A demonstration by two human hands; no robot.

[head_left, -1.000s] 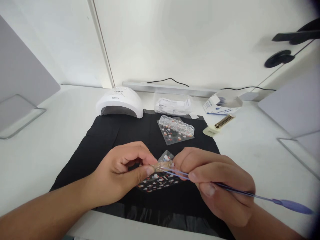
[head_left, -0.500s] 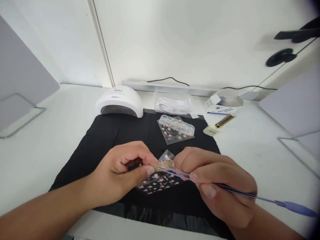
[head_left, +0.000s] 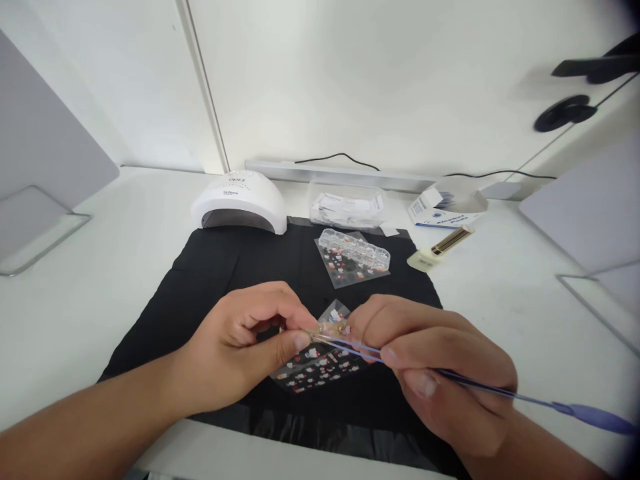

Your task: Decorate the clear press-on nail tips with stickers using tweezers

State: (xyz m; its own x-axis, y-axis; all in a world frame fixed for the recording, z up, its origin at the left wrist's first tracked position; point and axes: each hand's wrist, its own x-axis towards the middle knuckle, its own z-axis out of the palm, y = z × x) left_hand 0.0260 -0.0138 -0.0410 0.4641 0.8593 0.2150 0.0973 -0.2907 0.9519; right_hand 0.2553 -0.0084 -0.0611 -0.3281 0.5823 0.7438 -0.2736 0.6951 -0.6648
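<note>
My left hand [head_left: 255,340] pinches a small translucent beige nail tip [head_left: 331,328] between thumb and forefinger. Tiny gold and pinkish decorations sit on it. In my right hand [head_left: 440,363] is a pair of purple tweezers [head_left: 537,400], gripped between thumb and fingers. The tips of the tweezers point left and meet the near side of the nail tip by my left thumb; whether they hold anything is too small to tell. Below both hands, a clear sticker sheet [head_left: 325,370] with white and red figures lies partly hidden on the black cloth [head_left: 200,293].
Behind the hands, a clear lidded organiser [head_left: 354,248] rests on another sticker sheet [head_left: 336,267]. Along the back stand a white nail lamp [head_left: 240,200], a clear bin of white packets [head_left: 347,208] and an alcohol pad box [head_left: 447,207]. A gold-capped polish bottle [head_left: 440,249] lies at the right.
The tweezers and my right hand have shifted very slightly right. The pinch of my left hand is the same.
</note>
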